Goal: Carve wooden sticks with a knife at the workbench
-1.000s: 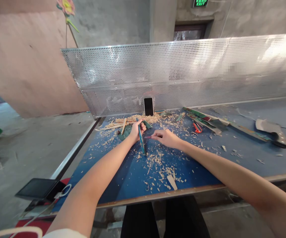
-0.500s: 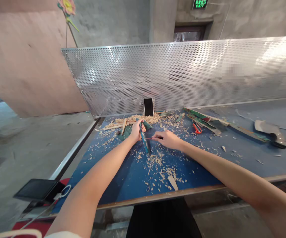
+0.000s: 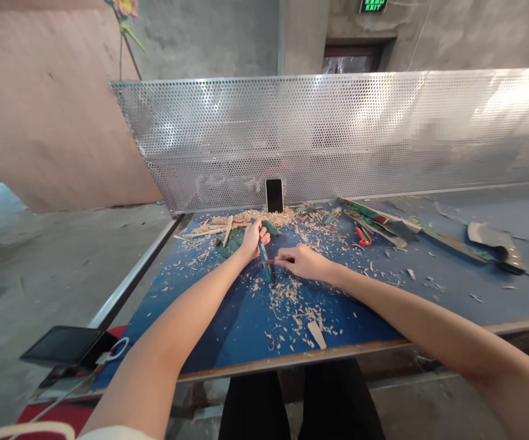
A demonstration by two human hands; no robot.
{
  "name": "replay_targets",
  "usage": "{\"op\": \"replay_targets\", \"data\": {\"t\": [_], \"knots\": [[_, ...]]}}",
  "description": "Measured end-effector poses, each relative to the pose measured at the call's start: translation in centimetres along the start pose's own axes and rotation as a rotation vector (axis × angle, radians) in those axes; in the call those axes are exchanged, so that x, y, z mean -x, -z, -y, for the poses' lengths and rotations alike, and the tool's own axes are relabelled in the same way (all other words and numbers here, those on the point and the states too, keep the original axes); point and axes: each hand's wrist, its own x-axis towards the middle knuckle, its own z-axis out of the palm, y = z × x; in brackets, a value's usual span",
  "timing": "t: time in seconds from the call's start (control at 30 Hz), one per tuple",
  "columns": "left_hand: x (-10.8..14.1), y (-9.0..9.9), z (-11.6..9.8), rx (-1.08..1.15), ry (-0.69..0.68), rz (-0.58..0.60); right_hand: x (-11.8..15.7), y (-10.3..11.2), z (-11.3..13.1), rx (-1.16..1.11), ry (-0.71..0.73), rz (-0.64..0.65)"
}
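Our left hand (image 3: 251, 240) clenches upper part of blue strip (image 3: 268, 272); our right hand (image 3: 305, 261) pinches thin reddish tool (image 3: 270, 261) across it, just below left grip. Strip twisting could make tool skid upward, perhaps nicking our fingers.

The one piece of writing that can be read is on a small sign (image 3: 373, 6) high on the far wall (image 3: 447, 36), to the right of the middle of the scene. It says "EXIT" in capital letters, bright green on a dark face. Above that word runs a row of green characters, cut through by the top edge of the view, so they cannot be read. The sign sits above a dark-framed opening (image 3: 352, 59) in the same wall. On the metal mesh panel (image 3: 287, 131), a patch toward the right is blurred into squares; anything on it cannot be made out.
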Motion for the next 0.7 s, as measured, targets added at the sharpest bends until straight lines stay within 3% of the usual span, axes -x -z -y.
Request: {"op": "replay_targets", "data": {"t": [0.1, 0.27, 0.47, 0.7], "knots": [[0.2, -0.1, -0.1, 0.0, 0.002, 0.002, -0.6, 1.1, 0.5, -0.028, -0.007, 0.073], [0.3, -0.1, -0.1, -0.019, -0.019, 0.016, 0.1, 2.5, 0.7, -0.098, -0.001, 0.316], [0.0, 0.0, 0.0, 0.02, -0.005, -0.033, 1.1, 2.0, -0.2, -0.07, -0.007, 0.037], [0.0, 0.2, 0.0, 0.008, -0.017, -0.004, 0.8, 1.2, -0.9, 0.053, 0.017, -0.013]]}}
